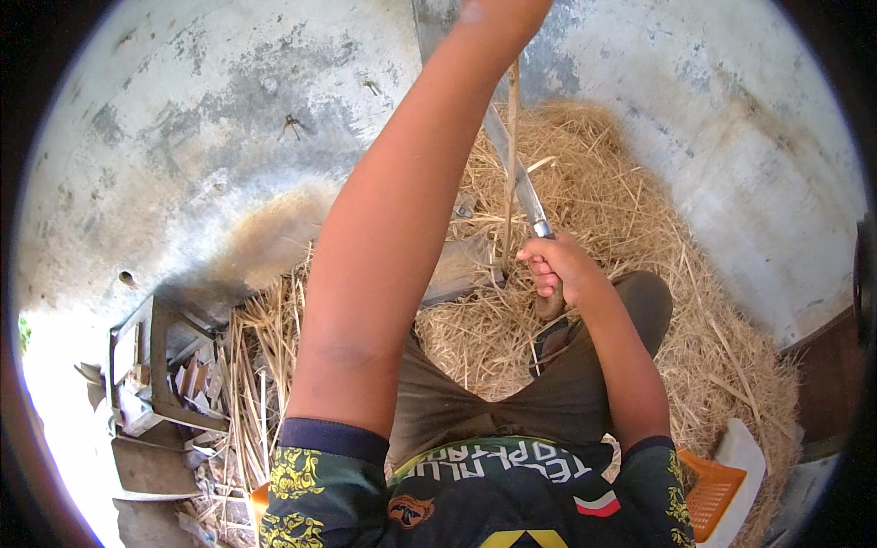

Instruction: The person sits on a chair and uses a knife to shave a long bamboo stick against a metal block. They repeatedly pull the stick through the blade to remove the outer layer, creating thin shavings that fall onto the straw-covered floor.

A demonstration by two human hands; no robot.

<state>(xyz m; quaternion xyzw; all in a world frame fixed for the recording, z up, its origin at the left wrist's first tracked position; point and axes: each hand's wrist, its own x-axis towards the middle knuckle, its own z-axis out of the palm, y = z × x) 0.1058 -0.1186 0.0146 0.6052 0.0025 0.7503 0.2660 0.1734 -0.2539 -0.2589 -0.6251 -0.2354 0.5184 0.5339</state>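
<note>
The right hand point(559, 265) has its fingers clamped on the knife point(527, 194); its blade crosses an upright strip point(512, 137). Open room lies rightward over straw point(585, 178), edged by the grey wall point(731, 128). Left hand (past the top edge): fingers' state, cannot tell.

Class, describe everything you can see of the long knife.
The long knife has a narrow grey, metallic-looking blade and a bright collar above a brown handle, perhaps wood. The right hand grips the handle, whose butt shows below the fist. The blade slants up and left, crossing a thin stick; whether they touch is unclear. Its far end is lost behind the left forearm.
</note>
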